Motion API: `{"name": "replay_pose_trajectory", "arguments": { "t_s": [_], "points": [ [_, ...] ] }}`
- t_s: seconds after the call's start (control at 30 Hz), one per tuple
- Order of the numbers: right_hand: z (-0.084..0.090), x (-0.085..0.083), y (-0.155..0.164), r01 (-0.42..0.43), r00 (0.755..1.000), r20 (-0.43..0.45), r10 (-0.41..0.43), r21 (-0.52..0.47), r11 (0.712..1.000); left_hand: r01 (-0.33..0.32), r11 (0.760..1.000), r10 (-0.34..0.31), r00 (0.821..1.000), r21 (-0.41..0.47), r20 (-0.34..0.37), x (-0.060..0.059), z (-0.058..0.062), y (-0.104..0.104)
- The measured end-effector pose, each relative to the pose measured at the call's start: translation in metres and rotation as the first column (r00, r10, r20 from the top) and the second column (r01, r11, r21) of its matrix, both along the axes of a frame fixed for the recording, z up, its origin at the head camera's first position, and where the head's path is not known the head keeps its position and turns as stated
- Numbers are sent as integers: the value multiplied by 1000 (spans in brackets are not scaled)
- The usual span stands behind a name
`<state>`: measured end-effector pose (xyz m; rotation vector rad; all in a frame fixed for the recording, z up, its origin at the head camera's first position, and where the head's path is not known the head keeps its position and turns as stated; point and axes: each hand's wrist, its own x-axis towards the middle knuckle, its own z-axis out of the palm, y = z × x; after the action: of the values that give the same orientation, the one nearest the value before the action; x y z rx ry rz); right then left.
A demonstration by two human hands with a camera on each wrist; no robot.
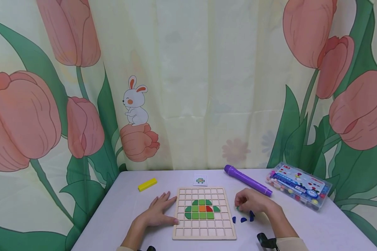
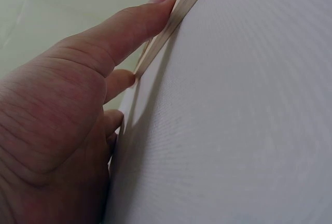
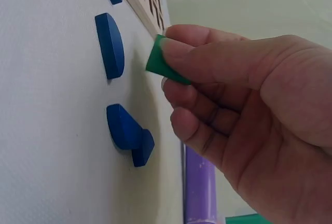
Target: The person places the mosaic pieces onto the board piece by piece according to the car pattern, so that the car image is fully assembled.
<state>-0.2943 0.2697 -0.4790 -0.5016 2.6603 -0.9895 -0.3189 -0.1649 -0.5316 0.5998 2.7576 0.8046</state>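
Note:
A wooden grid board (image 1: 204, 233) lies on the table. In its middle, light green squares, darker green rounded pieces, an orange square (image 1: 202, 208) and a red rounded piece (image 1: 209, 208) form a turtle-like picture. My left hand (image 1: 157, 212) rests at the board's left edge, fingers spread, thumb touching its side. To the right of the board, my right hand (image 1: 254, 201) pinches a small green piece (image 3: 160, 66) between thumb and fingers, partly covered by the thumb. Several blue half-round pieces (image 3: 110, 46) lie on the table beneath that hand, two of them overlapping in the right wrist view.
Behind the board lies a small picture card (image 1: 200, 180) with a similar turtle. A yellow block (image 1: 147, 184) is at the back left. A purple microphone-shaped tube (image 1: 248, 180) and a clear box of colourful pieces (image 1: 300, 186) lie at the back right, before a tulip-printed curtain (image 1: 188, 87).

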Motion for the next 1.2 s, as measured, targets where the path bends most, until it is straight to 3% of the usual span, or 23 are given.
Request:
{"name": "replay_pose_trajectory", "arguments": {
  "t_s": [0.3,0.67,1.2],
  "points": [
    [2,-2,-7,-74,995,-66,71,-52,996,5,1000,-5,1000,-6,-5,1,1,0],
    [4,-2,-21,-29,999,38,36,-170,985,1,1000,-1,1000,2,-3,2,1,1],
    [7,-2,-30,-78,997,-21,75,-252,965,15,1000,-15,1000,-21,-19,2,2,1]
  ]
}}
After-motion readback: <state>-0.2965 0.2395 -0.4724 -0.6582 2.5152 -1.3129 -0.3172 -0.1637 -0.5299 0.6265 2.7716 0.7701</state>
